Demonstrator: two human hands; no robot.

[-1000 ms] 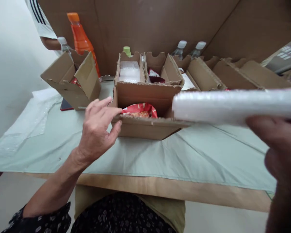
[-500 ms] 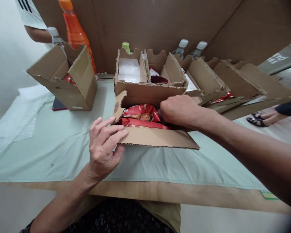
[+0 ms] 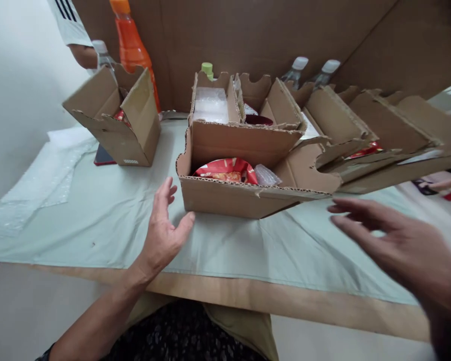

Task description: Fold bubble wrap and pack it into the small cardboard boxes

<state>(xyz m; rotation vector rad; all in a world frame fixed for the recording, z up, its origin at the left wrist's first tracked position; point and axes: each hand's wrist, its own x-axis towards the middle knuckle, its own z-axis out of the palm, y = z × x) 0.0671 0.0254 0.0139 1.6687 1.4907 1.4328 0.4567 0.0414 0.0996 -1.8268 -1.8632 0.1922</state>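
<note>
In front of me an open cardboard box (image 3: 225, 196) stands on the pale green cloth, its front wall up. Inside it lie a red printed food packet (image 3: 225, 171) and a piece of clear bubble wrap (image 3: 266, 175); the bottom of the box is hidden. My left hand (image 3: 165, 225) hovers just off the box's front left corner, fingers apart and holding nothing. To the right of the box, my right hand (image 3: 383, 235) is raised over the cloth, fingers spread, with nothing in it.
More open boxes stand behind and to the right, one holding bubble wrap (image 3: 210, 104). At left are another box (image 3: 130, 143), an orange bottle (image 3: 133, 47) and bubble wrap sheets (image 3: 48, 175). A tall cardboard panel (image 3: 225, 35) backs the table. Another person's arm (image 3: 82, 55) shows at upper left.
My right hand has come out of the box and moved right. My left hand has let go of the cardboard edge. The front flap now stands upright, and bubble wrap shows beside the packet.
</note>
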